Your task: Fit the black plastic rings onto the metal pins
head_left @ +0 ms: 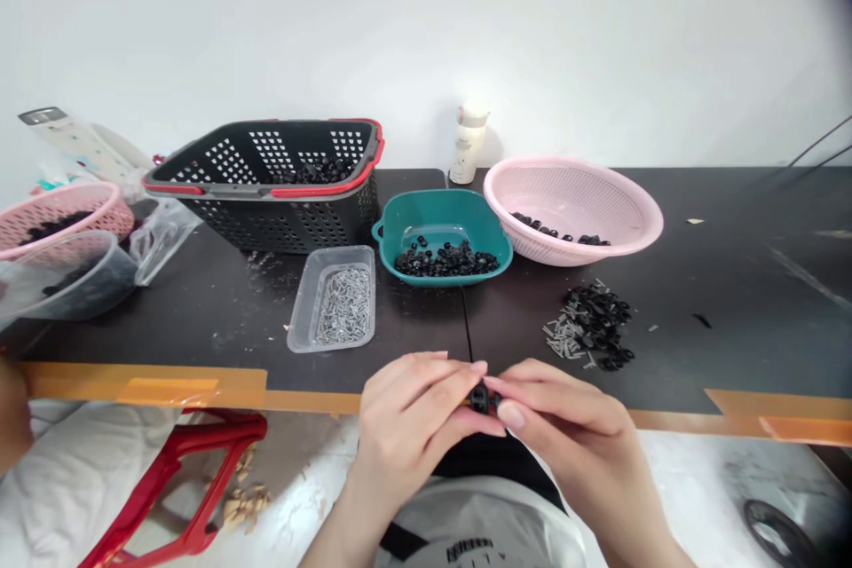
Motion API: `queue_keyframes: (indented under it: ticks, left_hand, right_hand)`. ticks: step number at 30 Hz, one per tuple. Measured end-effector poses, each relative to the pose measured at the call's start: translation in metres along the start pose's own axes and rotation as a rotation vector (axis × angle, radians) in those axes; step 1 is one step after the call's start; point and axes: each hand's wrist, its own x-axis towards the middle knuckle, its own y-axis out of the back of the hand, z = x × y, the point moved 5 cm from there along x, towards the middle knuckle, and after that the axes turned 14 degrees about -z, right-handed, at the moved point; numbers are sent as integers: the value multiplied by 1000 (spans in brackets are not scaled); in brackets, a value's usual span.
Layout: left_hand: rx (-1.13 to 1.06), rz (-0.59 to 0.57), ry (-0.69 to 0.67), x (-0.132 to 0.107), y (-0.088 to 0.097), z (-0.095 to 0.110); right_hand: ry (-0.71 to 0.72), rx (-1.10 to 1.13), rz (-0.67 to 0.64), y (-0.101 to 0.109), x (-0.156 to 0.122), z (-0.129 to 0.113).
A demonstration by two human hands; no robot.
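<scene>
Both hands are working close together at the near edge, and the left hand (416, 413) is curling its fingers and thumb in, nearly closed, pinching a small black part (479, 398) from its side. The right hand (576, 422) is meeting it from the other side, thumb and forefinger almost together, gripping the same spot; fingers are covering much of it, so I cannot tell whether it is one piece or several. The part is sitting between the fingertips, just in front of the body, probably because something this small is needing a two-sided grip and a close look. Just beyond on the worktop (706, 284), a clear tub (302, 315) is holding metal pins (346, 306), its walls presumably keeping them from rolling. To the right, a loose heap (599, 324) of black pieces and pins is lying within easy reach, seemingly for quick picking. Farther out, a teal basin (426, 213) is carrying more black pieces, touching or nearly touching a pink colander (572, 191) with a few along its near side. Behind the tub, a dark basket (293, 226) is holding a bulkier load, and a bottle (469, 146) is standing by the wall, likely out of the way.
</scene>
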Motion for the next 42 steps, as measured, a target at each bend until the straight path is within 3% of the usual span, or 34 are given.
queue_keyframes:
  ticks: [3, 5, 9, 11, 16, 21, 28, 32, 36, 42]
  left_hand:
    - [-8, 11, -22, -2, -1, -1]
    - [-10, 8, -28, -2, -2, -2]
    - [5, 17, -47, -1, -2, -4]
    - [0, 18, -55, -1, -3, -6]
    - [-6, -11, -56, -3, -3, -11]
    - [32, -32, -61, -2, 0, -7]
    - [30, -9, -61, -1, 1, -3]
    - [6, 0, -94, -2, -1, -4]
    - [-50, 1, -109, -1, -4, -6]
    - [-85, 18, -76, 2, -6, -9]
  right_hand:
    - [-190, 356, -76, -4, 2, 18]
    - [-287, 513, -197, -10, 4, 25]
    - [-325, 544, -415, -18, 5, 27]
    - [-297, 448, -394, -16, 6, 24]
    - [-203, 101, -132, -5, 4, 17]
    - [-157, 71, 34, 2, -3, 20]
    - [-165, 470, -60, -5, 7, 31]
    - [-316, 723, -217, -14, 14, 42]
    - [-412, 782, -387, -22, 13, 44]
    - [-385, 820, -267, -25, 12, 40]
